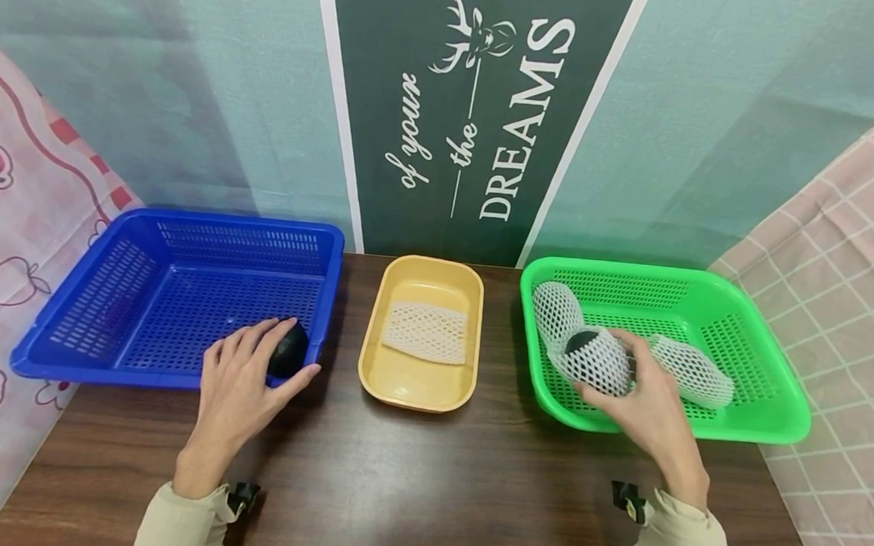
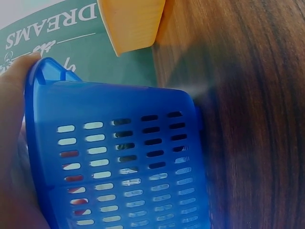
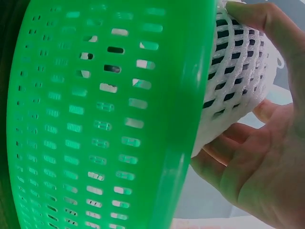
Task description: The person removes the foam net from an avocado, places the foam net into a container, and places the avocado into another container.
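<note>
In the head view the left hand (image 1: 246, 378) curls its fingers over a black round object (image 1: 289, 350) at the right end of the blue basket (image 1: 212, 383). The left wrist view shows part of that hand (image 2: 14, 133) at the basket's rim; the object is mostly behind the perforated wall. The right hand (image 1: 650, 403) grips a black round object (image 1: 581, 340) in a white foam net (image 1: 602, 365), over the near left part of the green basket (image 1: 749, 325). In the right wrist view thumb and fingers (image 3: 267, 109) are around the netted object (image 3: 233, 71).
Between the baskets a yellow tray (image 1: 418, 395) holds a flat foam net (image 1: 426, 332). Two more white nets, one at the left (image 1: 557, 310) and one at the right (image 1: 692, 374), lie in the green basket. Behind stands a cloth backdrop (image 1: 253, 86) with lettering.
</note>
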A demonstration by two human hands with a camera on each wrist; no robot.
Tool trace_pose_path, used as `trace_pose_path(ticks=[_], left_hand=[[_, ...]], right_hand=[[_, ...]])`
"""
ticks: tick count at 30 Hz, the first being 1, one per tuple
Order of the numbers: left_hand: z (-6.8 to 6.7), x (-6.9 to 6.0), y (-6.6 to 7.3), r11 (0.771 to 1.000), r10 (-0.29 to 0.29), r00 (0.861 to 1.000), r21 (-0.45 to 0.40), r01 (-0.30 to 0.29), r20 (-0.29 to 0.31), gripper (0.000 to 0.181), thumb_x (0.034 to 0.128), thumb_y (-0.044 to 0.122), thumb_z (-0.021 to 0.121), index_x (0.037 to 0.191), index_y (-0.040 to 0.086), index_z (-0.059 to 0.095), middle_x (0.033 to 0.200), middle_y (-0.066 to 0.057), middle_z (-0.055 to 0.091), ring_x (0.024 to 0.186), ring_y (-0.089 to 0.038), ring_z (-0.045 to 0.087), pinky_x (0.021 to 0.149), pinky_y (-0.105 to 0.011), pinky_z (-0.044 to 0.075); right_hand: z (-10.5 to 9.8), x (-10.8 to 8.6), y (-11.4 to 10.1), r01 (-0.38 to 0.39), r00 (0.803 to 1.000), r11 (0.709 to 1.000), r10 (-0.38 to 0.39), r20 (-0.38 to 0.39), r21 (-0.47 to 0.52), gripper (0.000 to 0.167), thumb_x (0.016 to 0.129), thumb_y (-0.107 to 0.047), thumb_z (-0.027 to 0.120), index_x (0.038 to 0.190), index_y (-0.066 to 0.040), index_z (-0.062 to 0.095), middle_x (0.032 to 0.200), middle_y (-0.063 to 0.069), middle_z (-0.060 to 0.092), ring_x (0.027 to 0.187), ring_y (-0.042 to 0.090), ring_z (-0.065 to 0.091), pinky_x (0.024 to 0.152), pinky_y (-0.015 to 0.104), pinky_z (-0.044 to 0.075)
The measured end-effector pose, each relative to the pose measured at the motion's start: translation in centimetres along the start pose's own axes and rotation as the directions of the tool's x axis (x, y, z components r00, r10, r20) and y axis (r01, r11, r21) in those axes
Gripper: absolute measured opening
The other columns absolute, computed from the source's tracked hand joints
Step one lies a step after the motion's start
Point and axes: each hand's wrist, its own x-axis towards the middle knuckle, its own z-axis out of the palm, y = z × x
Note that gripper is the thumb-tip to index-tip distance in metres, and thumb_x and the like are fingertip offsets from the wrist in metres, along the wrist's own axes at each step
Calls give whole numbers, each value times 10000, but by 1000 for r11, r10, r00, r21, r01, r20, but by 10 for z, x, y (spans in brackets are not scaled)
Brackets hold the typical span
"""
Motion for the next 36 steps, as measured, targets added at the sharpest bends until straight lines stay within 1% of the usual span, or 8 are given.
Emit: trace_pose_path(ticks=[4,7,11,14,25,30,31,36], left_hand=[[0,0,0,1000,2,1000,0,-2,0,710,803,594,702,1359,170,581,1339,-173,593,1213,-411,493,973,-601,316],[-1,0,0,1000,-1,1000,-2,1,5,710,809,602,693,1361,171,578,1341,-174,591,1216,-409,489,973,-603,313],[-1,0,1,1000,-5,1000,-4,5,11,699,784,523,747,1363,170,576,1343,-175,588,1217,-408,485,970,-604,311],[-1,0,1,1000,-8,1000,-4,8,11,695,777,497,761,1362,170,577,1343,-174,588,1218,-408,485,972,-606,309],[0,1,1,1000,1,1000,3,-1,-8,688,766,456,778,1357,161,583,1334,-177,598,1203,-413,493,971,-608,313],[0,1,0,1000,4,1000,2,-3,-9,690,818,572,702,1357,159,583,1335,-177,598,1204,-415,496,976,-605,311],[0,1,1,1000,3,1000,2,-3,-9,689,819,573,700,1357,159,583,1334,-177,597,1203,-414,496,975,-606,311],[0,0,2,1000,-2,1000,6,2,-6,683,792,501,750,1356,155,582,1332,-180,595,1202,-412,493,973,-609,310]], right_hand=[[2,-2,-3,16,1000,1000,-16,-18,-14,826,742,-281,866,1425,-86,444,1227,220,597,1001,356,597,714,380,482],[4,-3,-4,30,999,999,-30,-30,-19,820,729,-259,872,1417,-91,458,1209,217,605,990,350,600,710,374,476],[6,-3,-6,56,997,998,-57,-49,-17,812,709,-233,882,1396,-77,480,1198,205,620,980,329,606,707,332,473],[8,-2,-8,69,996,998,-69,-62,-17,802,708,-227,882,1390,-73,488,1194,193,626,976,311,606,705,322,470],[15,-5,-15,86,992,996,-86,-92,-6,807,683,-165,883,1384,-82,492,1203,200,627,987,323,606,744,420,469],[20,-10,-20,96,989,995,-96,-109,-5,824,666,-160,887,1387,-94,495,1232,192,622,1006,321,614,759,451,484],[21,-11,-21,102,988,995,-102,-113,-5,824,662,-156,888,1385,-94,498,1236,189,624,1009,314,615,762,451,488],[26,-13,-24,135,982,991,-134,-136,-5,819,639,-143,895,1366,-95,523,1232,185,633,994,312,626,757,462,498]])
